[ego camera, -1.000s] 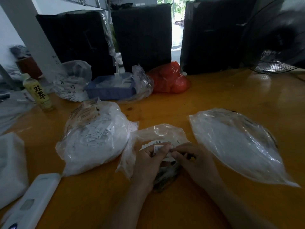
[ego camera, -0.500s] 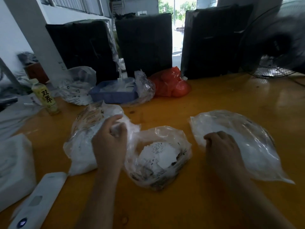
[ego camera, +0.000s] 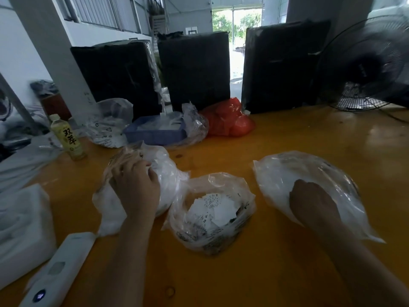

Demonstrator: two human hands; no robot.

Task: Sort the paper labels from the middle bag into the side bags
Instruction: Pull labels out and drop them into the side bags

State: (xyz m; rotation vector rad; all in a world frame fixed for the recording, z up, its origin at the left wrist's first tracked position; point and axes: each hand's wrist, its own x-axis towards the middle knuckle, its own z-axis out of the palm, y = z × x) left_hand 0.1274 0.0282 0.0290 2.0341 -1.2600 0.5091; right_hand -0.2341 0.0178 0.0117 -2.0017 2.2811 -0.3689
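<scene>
The middle bag (ego camera: 241,209) is clear plastic and lies open on the orange table, with several white printed paper labels (ego camera: 218,207) inside it. The left bag (ego camera: 170,173) is full and white. My left hand (ego camera: 135,187) is at its mouth with the fingers curled down into it; the fingertips are hidden. To the right lies the right bag (ego camera: 309,167), flatter and clear. My right hand (ego camera: 309,201) reaches into its opening, and its fingers are hidden by the plastic. No label is visible in either hand.
A white device (ego camera: 57,269) and white foam block (ego camera: 22,227) sit at the near left. A drink bottle (ego camera: 66,138), blue tray (ego camera: 155,131), more plastic bags and a red bag (ego camera: 230,118) lie farther back. Black wrapped boxes (ego camera: 194,69) and a fan (ego camera: 367,63) stand behind.
Both hands left the middle bag, where they were pinching labels. The left hand moved into the left bag, the right hand into the right bag.
</scene>
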